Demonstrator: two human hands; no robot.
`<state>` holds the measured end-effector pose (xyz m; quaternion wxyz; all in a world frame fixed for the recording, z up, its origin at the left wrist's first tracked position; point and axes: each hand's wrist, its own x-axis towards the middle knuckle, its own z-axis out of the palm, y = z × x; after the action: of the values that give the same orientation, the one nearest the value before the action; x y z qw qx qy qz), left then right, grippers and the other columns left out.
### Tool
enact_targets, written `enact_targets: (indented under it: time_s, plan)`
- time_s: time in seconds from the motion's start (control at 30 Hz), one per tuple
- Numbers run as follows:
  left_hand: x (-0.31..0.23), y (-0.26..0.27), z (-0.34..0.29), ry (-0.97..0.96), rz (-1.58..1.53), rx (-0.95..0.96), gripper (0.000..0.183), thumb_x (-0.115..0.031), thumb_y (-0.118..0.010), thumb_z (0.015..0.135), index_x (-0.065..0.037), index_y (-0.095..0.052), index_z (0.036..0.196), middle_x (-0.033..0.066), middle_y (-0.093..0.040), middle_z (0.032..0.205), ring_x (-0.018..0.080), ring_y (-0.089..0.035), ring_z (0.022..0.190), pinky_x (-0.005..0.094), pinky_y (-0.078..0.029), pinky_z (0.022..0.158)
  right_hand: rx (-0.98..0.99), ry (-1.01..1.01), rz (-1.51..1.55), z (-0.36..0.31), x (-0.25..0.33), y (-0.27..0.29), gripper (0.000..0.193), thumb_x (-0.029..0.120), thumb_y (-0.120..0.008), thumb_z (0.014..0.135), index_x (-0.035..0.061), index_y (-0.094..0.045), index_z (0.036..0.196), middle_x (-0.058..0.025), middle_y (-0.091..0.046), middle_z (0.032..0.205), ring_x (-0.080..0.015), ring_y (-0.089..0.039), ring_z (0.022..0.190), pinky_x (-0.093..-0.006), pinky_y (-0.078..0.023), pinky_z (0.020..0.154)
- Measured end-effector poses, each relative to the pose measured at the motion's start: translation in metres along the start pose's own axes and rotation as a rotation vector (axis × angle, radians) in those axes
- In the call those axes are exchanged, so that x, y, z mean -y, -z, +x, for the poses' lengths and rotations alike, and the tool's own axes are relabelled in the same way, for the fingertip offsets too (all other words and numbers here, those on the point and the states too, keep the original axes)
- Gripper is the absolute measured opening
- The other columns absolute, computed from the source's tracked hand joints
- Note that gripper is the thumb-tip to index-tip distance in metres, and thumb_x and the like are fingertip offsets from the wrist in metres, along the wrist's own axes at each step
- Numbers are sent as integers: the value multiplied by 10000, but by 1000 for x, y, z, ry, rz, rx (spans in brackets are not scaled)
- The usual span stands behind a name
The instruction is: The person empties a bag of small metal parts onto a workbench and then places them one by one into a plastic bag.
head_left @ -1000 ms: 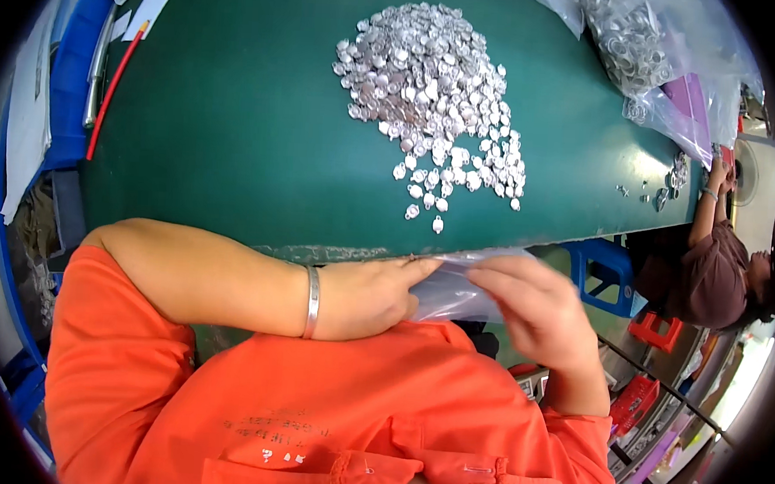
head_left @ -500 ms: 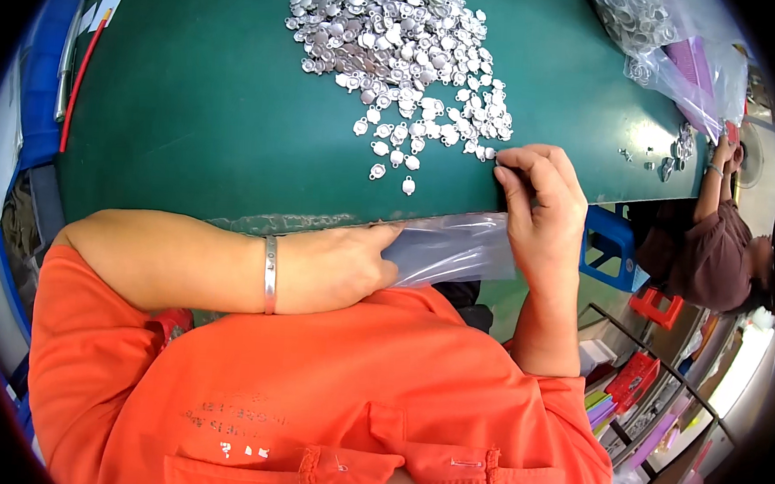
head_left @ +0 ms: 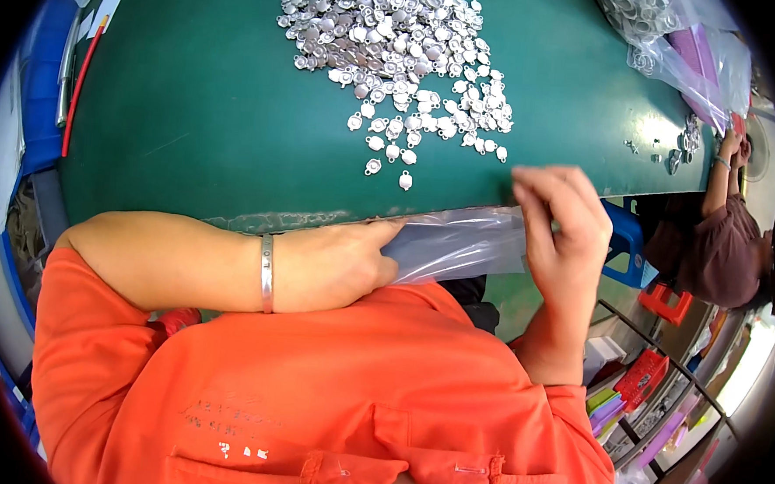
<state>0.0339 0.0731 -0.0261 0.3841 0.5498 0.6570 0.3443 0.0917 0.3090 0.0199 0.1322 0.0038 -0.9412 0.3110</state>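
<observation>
My left hand is closed on a clear plastic bag at the table's near edge, with its thumb and forefinger toward the bag's left end. Just right of the bag, my right hand is raised with thumb and forefinger tips brought close together. Slight blur hides whether a small piece is between them. Beyond both hands, a heap of small silver metal charms, each with a loop, lies on the green table. Several loose charms are scattered on its near side.
At the far left lie a red pencil and white paper. A clear bag of metal rings stands far right, near another person's hands. A blue stool and a shelf with red bins are on the right.
My right hand has moved right and a little nearer to me, away from the edge of the charms. My left hand stays on the bag. The view has shifted slightly.
</observation>
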Motion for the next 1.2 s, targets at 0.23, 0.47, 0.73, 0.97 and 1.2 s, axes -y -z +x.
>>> enact_targets:
  time_s: [0.23,0.47,0.73,0.97,1.2]
  plan:
    - [3,-5,-1,-42,45,-24,96,-28,-580,743,60,-550,722,394,-292,1345,455,-531,1048,401,-482,842,-69,61,-79,6,-14,-22,129,-70,-631,774,-11,-636,889,-90,-566,778,-182,-544,667,-258,-436,590]
    - [3,-3,0,-42,31,-19,98,-32,-579,746,58,-552,720,389,-299,1345,459,-529,1055,398,-478,856,-18,-8,31,10,-5,-22,132,-71,-623,777,-23,-635,900,-92,-572,789,-171,-553,685,-261,-441,596]
    - [5,-3,-1,-56,78,-39,98,-45,-584,744,49,-569,720,396,-332,1314,452,-549,1032,395,-494,838,-32,-12,22,18,-9,-29,119,-35,-664,728,-2,-635,839,-107,-570,787,-276,-554,744,-338,-451,666]
    - [2,-1,-1,-53,35,-22,101,-55,-577,755,45,-572,739,404,-361,1280,458,-556,1017,392,-500,832,-59,-263,305,11,-15,-25,87,-81,-631,763,-25,-617,828,-96,-617,777,-161,-585,644,-248,-467,598]
    - [3,-3,-2,-62,73,-19,126,-76,-560,780,49,-568,767,413,-365,1269,466,-553,1017,394,-495,847,-26,-427,533,11,-18,-19,56,-34,-649,802,-27,-648,858,-12,-645,745,-47,-540,662,-190,-446,606]
